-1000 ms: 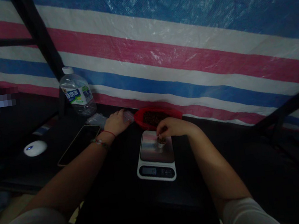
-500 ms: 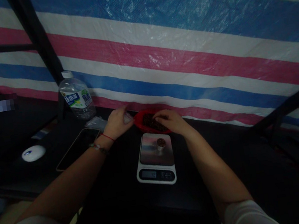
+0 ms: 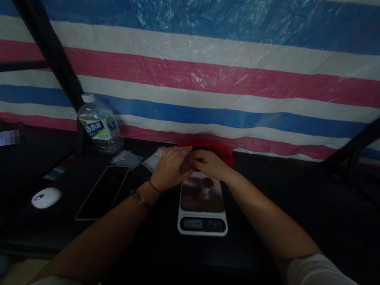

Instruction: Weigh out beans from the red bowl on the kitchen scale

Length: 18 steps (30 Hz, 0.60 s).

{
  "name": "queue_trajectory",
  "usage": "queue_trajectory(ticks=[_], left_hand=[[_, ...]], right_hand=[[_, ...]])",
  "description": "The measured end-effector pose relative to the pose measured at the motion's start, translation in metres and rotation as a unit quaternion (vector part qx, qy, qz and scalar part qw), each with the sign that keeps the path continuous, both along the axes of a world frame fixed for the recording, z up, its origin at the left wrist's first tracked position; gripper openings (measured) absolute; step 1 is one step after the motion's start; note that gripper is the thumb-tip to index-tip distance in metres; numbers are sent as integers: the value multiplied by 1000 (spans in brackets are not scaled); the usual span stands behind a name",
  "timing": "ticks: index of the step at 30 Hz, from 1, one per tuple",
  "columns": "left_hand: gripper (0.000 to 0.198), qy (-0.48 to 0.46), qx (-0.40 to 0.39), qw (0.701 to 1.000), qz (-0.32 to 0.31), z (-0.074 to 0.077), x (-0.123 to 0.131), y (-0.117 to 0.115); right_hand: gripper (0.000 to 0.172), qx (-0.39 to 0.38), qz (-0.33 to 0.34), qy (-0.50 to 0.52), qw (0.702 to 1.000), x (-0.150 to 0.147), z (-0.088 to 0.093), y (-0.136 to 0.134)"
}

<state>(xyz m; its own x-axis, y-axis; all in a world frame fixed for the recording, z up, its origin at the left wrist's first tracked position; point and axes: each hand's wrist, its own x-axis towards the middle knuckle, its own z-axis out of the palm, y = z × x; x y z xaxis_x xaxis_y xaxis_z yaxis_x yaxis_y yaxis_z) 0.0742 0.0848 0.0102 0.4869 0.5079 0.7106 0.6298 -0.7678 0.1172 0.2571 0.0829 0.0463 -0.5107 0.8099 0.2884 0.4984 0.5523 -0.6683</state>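
Note:
My left hand (image 3: 173, 168) reaches over the far edge of a white kitchen scale (image 3: 203, 231), its fingers curved together over something dark. Against it, my right hand (image 3: 210, 164) has its fingers closed; what they pinch is hidden. A red plastic bag (image 3: 226, 152) lies right behind both hands, mostly covered by them. On the scale's metal plate stands a small cup of brown bits (image 3: 208, 183). The scale's display (image 3: 192, 224) is lit. A clear plastic bag (image 3: 153, 160) lies beside my left hand.
A large clear bottle (image 3: 101, 126) stands at the back left near a black metal post (image 3: 53, 53). Another clear bag (image 3: 127, 160), a dark phone (image 3: 103, 192) and a white mouse (image 3: 46, 197) lie on the black table to the left. A striped tarp (image 3: 237, 74) rises behind.
My left hand has moved right, from beside the red bag to my right hand. My right hand has drawn slightly nearer from the brown bits in the bag. The small cup stays on the scale.

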Motion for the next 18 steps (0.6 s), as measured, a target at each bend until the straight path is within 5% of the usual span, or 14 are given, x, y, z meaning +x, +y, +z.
queue_trajectory(ticks=[7, 18], left_hand=[[55, 19, 4, 999, -40, 0, 5, -5], [68, 32, -72, 997, 2, 4, 0, -2]], right_hand=[[17, -32, -27, -6, 999, -2, 0, -3], [24, -3, -34, -32, 999, 2, 4, 0]])
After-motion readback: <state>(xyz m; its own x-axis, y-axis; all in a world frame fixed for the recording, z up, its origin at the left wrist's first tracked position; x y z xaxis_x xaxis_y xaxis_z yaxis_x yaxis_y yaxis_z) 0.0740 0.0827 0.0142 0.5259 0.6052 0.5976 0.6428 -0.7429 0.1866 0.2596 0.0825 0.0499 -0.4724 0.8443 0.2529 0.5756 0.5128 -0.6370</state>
